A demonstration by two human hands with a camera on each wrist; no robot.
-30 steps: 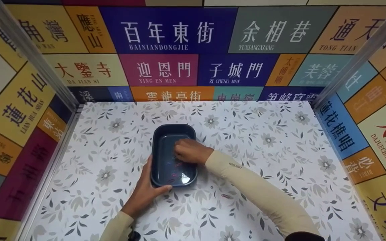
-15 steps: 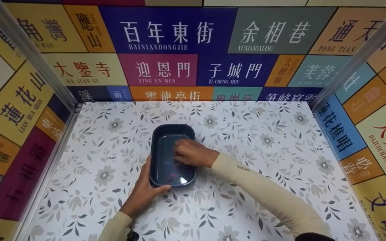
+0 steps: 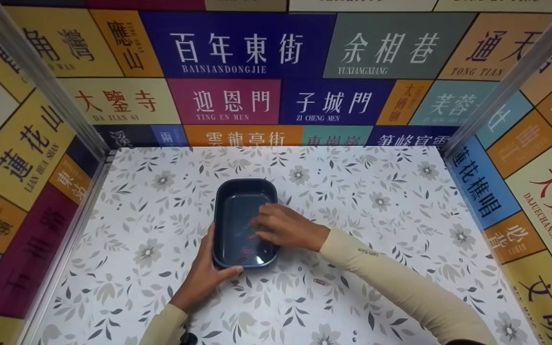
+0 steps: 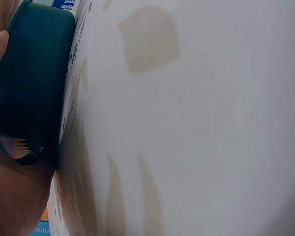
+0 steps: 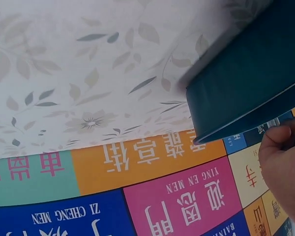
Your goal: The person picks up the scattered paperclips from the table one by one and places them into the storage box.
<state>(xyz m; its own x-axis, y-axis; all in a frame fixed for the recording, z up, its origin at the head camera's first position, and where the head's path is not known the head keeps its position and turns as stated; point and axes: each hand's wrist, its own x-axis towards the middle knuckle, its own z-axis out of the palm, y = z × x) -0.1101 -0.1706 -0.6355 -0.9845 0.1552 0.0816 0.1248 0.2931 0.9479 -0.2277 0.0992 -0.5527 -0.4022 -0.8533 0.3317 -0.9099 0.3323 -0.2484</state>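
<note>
A deep dark blue rectangular dish (image 3: 246, 189) stands on the table. Several small pink-red and blue pieces, which look like paper clips (image 3: 246, 251), lie on its floor. My left hand (image 3: 205, 278) holds the dish's near left corner, thumb at the near rim and fingers along the left wall. Over the right rim reaches my right hand (image 3: 293, 229), fingers bent and tips inside the dish by the clips. Whether the fingertips pinch a clip is hidden. In the right wrist view the right hand (image 5: 285, 167) shows beside the dish's rim (image 5: 246, 120).
One red paper clip (image 3: 319, 281) lies on the floral tabletop (image 3: 376, 297), right of the dish. Walls with coloured name panels (image 3: 237, 45) enclose the table at the back and both sides, with metal posts (image 3: 511, 86) at the corners.
My right hand has drawn back to the right within the dish, uncovering more of the red and blue clips. The left hand keeps its hold on the dish.
</note>
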